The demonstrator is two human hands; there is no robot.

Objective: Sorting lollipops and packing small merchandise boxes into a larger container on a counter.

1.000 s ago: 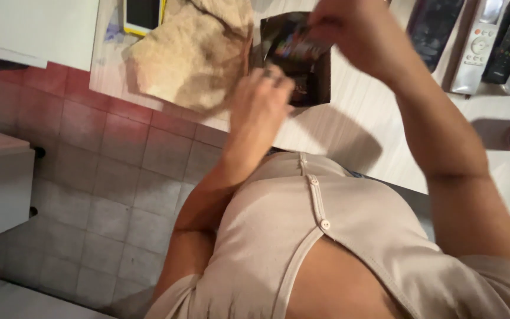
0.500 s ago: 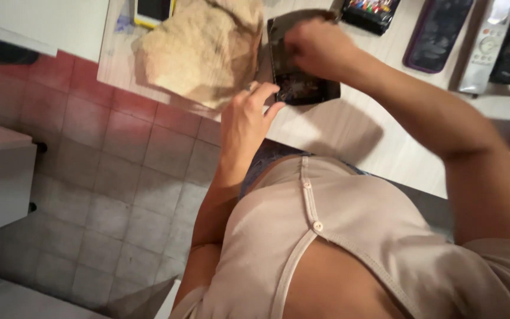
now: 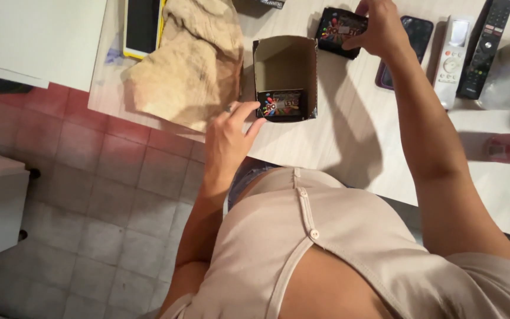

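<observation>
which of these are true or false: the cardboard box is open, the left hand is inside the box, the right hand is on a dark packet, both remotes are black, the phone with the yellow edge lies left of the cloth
1. The cardboard box is open. True.
2. The left hand is inside the box. False: its fingers touch the outer near edge of the box.
3. The right hand is on a dark packet. True.
4. Both remotes are black. False: one remote is white, the other black.
5. The phone with the yellow edge lies left of the cloth. True.
</observation>
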